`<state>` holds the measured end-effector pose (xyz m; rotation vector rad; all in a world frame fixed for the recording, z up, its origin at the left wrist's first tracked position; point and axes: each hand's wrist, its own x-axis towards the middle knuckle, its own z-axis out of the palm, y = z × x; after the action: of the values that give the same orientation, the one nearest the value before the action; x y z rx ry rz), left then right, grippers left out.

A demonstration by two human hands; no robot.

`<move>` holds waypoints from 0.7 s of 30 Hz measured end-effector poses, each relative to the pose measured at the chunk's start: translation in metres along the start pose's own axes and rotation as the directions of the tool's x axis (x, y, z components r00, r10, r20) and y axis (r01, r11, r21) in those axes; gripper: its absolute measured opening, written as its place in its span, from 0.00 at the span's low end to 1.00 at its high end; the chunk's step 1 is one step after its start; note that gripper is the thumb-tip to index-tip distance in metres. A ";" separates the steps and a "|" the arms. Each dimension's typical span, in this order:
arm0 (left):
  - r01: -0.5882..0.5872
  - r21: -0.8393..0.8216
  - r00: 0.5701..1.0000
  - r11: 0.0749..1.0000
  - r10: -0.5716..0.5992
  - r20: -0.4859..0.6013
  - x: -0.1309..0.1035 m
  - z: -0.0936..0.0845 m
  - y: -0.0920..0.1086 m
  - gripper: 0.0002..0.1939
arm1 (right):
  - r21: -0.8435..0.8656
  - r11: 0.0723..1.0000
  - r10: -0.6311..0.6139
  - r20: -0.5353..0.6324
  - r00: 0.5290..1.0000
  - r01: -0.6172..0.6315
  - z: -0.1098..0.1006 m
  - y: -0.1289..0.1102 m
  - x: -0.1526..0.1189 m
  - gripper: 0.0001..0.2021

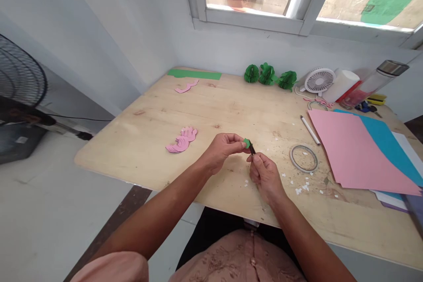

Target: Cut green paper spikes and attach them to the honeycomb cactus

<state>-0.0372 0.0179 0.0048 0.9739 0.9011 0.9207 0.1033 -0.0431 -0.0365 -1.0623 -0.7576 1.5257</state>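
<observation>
Between thumb and fingers, my left hand [227, 149] pinches a small green paper piece [246, 142] above the table's front part. My right hand [264, 173] is closed around dark scissors [252, 148], whose blades touch or nearly touch the green piece. Wavy pink paper pieces [182, 139] lie stacked to the left of my hands. Farther back are a single pink strip [187, 86] and a flat green paper strip [198, 74]. Several folded green paper shapes [267, 74] stand along the wall.
A tape roll [303, 158] and white scraps [302, 190] lie right of my hands, near a white pen [310, 130]. Pink sheets [360, 154] cover blue ones at the right. Behind stand a small fan [319, 81] and a glass bottle [370, 86].
</observation>
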 end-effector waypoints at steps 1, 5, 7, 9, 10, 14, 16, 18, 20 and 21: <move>-0.002 0.007 1.000 1.000 0.002 0.003 0.000 0.000 0.000 0.06 | 0.000 1.000 -0.001 0.000 1.000 0.001 0.000 0.000 0.000 0.15; 0.000 0.039 0.999 0.999 -0.002 0.037 0.002 -0.004 0.001 0.06 | 0.004 1.000 0.000 0.010 1.000 0.000 0.001 -0.002 -0.001 0.15; 0.004 0.062 0.998 0.998 -0.008 0.060 0.002 -0.007 0.003 0.05 | 0.003 1.000 0.004 0.022 1.000 -0.004 0.002 -0.002 -0.001 0.15; 0.007 0.092 0.996 0.996 -0.014 0.084 0.003 -0.010 0.005 0.05 | -0.001 1.000 0.008 0.036 0.999 -0.008 0.002 -0.002 -0.001 0.15; 0.008 0.107 0.995 0.994 -0.018 0.096 0.003 -0.011 0.006 0.05 | -0.004 1.000 0.011 0.041 0.999 -0.011 0.001 -0.002 -0.001 0.15; 0.019 0.147 0.991 0.989 -0.039 0.131 0.003 -0.015 0.009 0.05 | -0.019 1.000 0.015 0.049 0.999 -0.014 0.000 -0.001 -0.001 0.14; 0.027 0.157 0.989 0.987 -0.050 0.140 0.004 -0.016 0.012 0.05 | -0.029 1.000 0.014 0.055 0.998 -0.012 0.000 0.000 -0.001 0.14; 0.042 0.161 0.986 0.986 -0.067 0.152 0.004 -0.017 0.015 0.05 | -0.038 0.999 0.013 0.063 0.998 -0.010 -0.001 0.000 -0.002 0.14; 0.065 0.167 0.980 0.984 -0.094 0.175 0.005 -0.018 0.018 0.05 | -0.044 0.999 0.015 0.070 0.997 -0.012 -0.001 0.000 -0.002 0.14; 0.076 0.172 0.977 0.982 -0.108 0.186 0.005 -0.018 0.019 0.05 | -0.046 0.999 0.017 0.072 0.997 -0.014 -0.001 0.000 -0.002 0.14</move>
<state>-0.0562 0.0326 0.0162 1.1329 0.8569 0.6672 0.1044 -0.0447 -0.0366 -1.0529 -0.8394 1.5738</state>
